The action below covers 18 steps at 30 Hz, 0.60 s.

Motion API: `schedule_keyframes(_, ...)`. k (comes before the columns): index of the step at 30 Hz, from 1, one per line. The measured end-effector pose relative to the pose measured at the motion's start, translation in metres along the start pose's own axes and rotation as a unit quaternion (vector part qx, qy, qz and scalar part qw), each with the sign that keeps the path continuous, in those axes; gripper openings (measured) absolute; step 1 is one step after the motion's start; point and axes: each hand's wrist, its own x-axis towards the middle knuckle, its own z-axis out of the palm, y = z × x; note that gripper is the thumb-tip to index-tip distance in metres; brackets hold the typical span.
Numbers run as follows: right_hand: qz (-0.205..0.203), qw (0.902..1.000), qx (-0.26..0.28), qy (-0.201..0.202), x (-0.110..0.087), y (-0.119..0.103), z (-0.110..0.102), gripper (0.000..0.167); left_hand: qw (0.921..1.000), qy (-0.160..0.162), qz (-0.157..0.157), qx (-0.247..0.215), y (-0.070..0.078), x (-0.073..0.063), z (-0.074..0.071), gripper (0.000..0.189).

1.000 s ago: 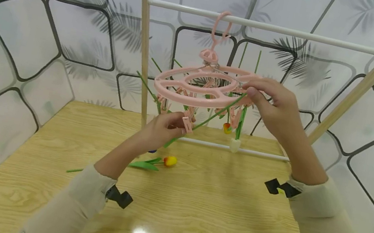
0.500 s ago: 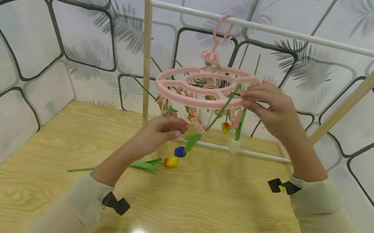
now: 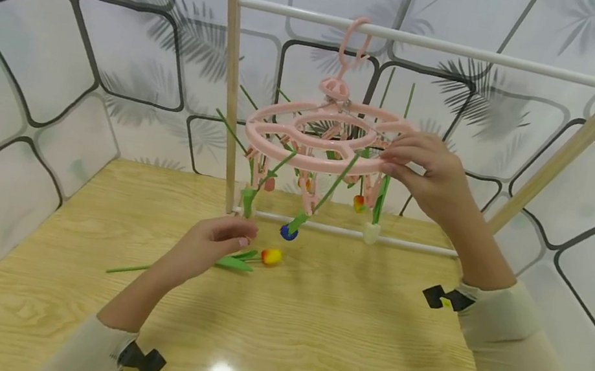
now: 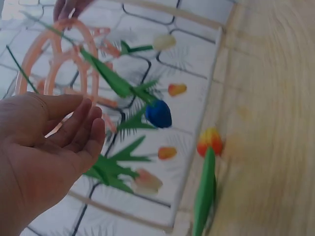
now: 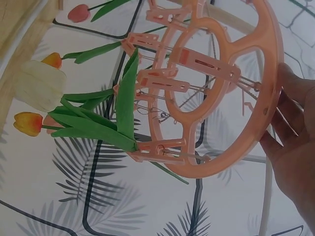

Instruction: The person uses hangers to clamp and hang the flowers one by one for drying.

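Note:
A pink round clip hanger point(image 3: 301, 160) hangs by its hook from the rack's white top bar. My right hand point(image 3: 428, 171) holds the right side of its rim, thumb and fingers against it. My left hand point(image 3: 207, 246) is in the air below and left of the hanger, fingers loosely bent and holding nothing. A blue artificial tulip point(image 3: 289, 232) hangs head down from a front clip point(image 3: 309, 202). In the right wrist view, a white tulip point(image 5: 39, 86) hangs from another clip point(image 5: 162, 150). Several more tulips hang around the ring.
A yellow-red tulip point(image 3: 271, 256) lies on the wooden table point(image 3: 318, 346), just beyond my left hand. The rack has wooden side posts point(image 3: 569, 152), a white top bar point(image 3: 473, 53) and a low white bar point(image 3: 411, 246). A patterned backdrop stands behind.
My left hand has let go of the front clip and drawn back down and left. The blue tulip now hangs from that clip. My right hand stays at the rim.

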Motion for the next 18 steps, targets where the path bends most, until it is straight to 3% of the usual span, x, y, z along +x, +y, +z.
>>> schedule_keyframes(6, 0.013, 0.9998, 0.014, 0.004, 0.0, -0.001, 0.002, 0.024, 0.9977, 0.029, -0.039, 0.046, -0.026, -0.013, -0.026, 0.034)
schedule_keyframes(12, 0.03, 0.9995, 0.013, 0.003, -0.002, -0.003, 0.003, 0.021, 0.9891, 0.009, -0.064, 0.132, -0.052, -0.02, -0.051, 0.037)
schedule_keyframes(18, 0.044, 0.999, 0.01, 0.001, -0.003, -0.006, 0.002, 0.02, 0.9836, -0.004, -0.077, 0.163, -0.073, -0.029, -0.065, 0.035)
